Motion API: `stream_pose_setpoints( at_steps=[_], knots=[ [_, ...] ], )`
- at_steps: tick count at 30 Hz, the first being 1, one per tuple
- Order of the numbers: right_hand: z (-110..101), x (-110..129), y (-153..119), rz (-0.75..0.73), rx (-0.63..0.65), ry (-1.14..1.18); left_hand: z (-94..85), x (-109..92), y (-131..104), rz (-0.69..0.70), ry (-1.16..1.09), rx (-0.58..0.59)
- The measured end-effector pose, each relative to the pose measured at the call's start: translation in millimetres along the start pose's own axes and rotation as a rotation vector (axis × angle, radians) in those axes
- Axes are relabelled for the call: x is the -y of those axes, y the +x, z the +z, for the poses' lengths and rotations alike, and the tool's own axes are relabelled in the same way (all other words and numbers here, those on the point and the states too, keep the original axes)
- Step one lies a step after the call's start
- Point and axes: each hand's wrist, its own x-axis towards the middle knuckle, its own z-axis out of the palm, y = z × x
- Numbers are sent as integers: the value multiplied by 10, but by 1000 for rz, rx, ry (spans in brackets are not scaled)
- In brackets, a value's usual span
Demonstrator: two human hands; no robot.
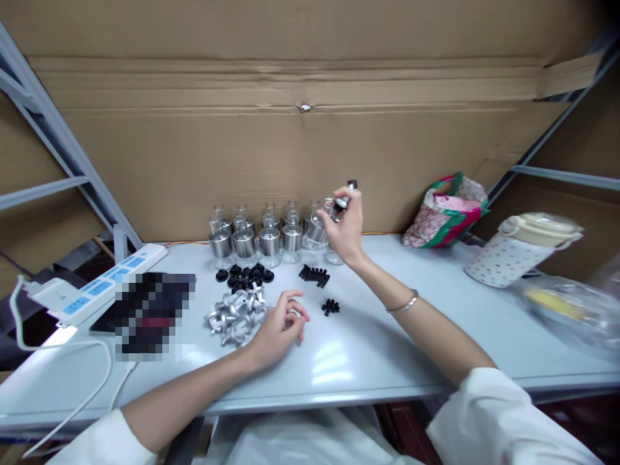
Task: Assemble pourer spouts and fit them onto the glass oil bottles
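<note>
My right hand (347, 226) is raised at the back of the table, its fingers closed around a small black-and-silver part (352, 185) whose dark end sticks up above them. Much of that part is hidden by the hand. Just beside it stand clear glass bottles with metal sleeves (292, 239), grouped along the back. My left hand (281, 326) rests near the table top with loosely curled fingers, apart and holding nothing. Near it lie a heap of silver metal pieces (237, 316) and a pile of black round parts (252, 278).
Small black rods (314, 276) and tiny black caps (330, 307) lie mid-table. At left are a power strip (109, 281), white cable (104, 374) and pixelated dark device (155, 316). A patterned bag (443, 213), dotted jug (508, 255) and plastic-wrapped item (562, 307) stand right.
</note>
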Motion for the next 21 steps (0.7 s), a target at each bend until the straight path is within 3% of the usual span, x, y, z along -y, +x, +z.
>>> stream_pose_setpoints(
  at_steps=[3, 7, 9, 14, 21],
  knots=[
    [-162, 358, 8, -71, -63, 133, -2, 20, 16, 11, -37, -64],
    [-276, 838, -260, 23, 35, 395, -22, 14, 32, 121, -131, -153],
    [-294, 986, -469, 103, 124, 496, -28, -26, 9, 127, -128, -106],
    [-292, 1049, -852, 110, 214, 565, -5, -147, -91, -6, -14, 113],
    [-255, 931, -941, 241, 202, 550, -8, -138, -58, -91, -59, 216]
  ],
)
